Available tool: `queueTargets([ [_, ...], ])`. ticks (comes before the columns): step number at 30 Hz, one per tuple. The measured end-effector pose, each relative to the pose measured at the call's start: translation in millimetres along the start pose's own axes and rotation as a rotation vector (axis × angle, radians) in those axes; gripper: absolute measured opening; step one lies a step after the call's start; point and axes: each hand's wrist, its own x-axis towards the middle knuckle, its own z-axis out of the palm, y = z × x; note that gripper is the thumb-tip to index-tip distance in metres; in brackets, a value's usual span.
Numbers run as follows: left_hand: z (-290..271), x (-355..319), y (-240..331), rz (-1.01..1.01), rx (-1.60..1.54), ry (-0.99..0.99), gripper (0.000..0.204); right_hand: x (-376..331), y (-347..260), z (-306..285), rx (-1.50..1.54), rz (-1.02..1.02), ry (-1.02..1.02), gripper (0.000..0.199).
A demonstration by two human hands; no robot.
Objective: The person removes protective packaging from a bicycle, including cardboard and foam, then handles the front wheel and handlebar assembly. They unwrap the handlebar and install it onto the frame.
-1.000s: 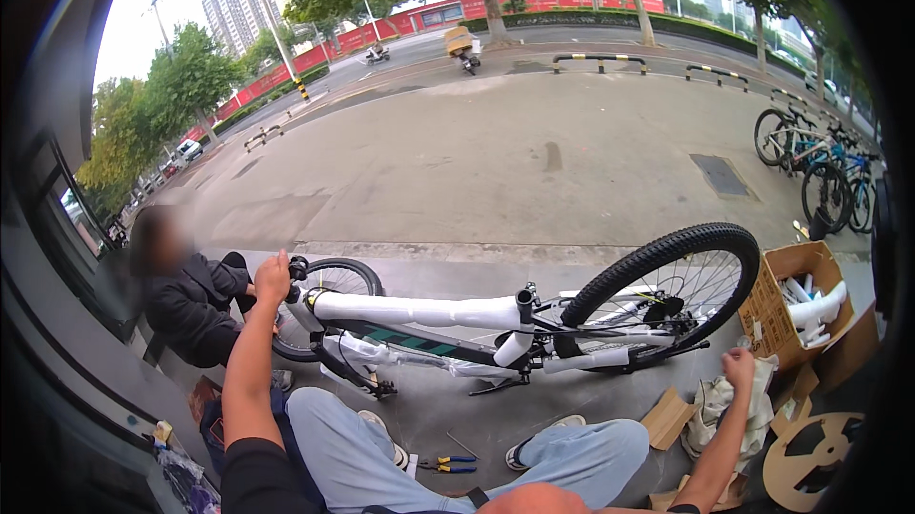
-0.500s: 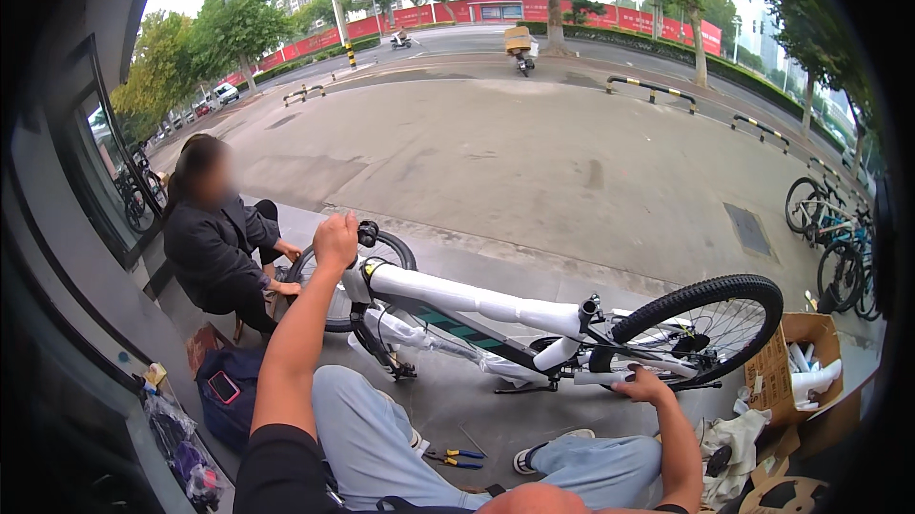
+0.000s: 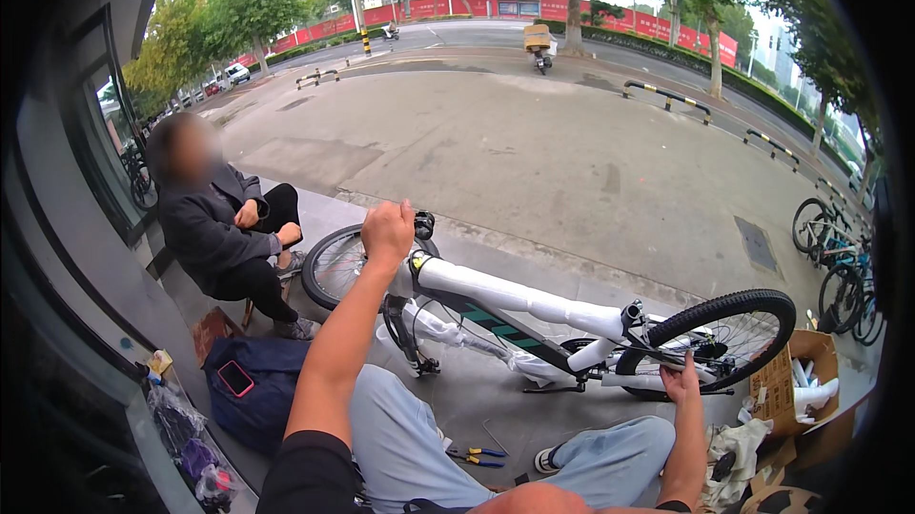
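A bicycle stretches across the middle, its frame largely wrapped in white padding. My left hand is closed over its front end, beside a black fitting; exactly which part it grips is hidden. Low by the rear wheel, my right hand is closed on a rear frame tube, one digit pointing up and the other fingers partly hidden. A loose-looking front wheel stands behind the black fork, near a seated person whose hands are held over their lap.
Yellow-and-blue pliers and a thin hex key lie by my feet. At left, a phone rests on a dark blue bag. A cardboard box with white padding stands at right, near parked bicycles.
The seated person has leaned back and taken their hands off the front wheel. My right hand has shifted along the rear frame toward the wheel. My left hand stays on the bicycle's front end.
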Motion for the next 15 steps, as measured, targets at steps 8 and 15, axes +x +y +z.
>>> queueTargets([
  [8, -2.2, 0.9, 0.1, 0.030, 0.022, -0.002, 0.047, 16.6, 41.6, 16.2, 0.481, -0.285, -0.088, 0.071],
  [15, 17.4, 3.3, -15.9, 0.005, 0.069, 0.040, 0.050, 61.9, 64.5, 9.2, 0.401, -0.549, 0.096, 0.051],
])
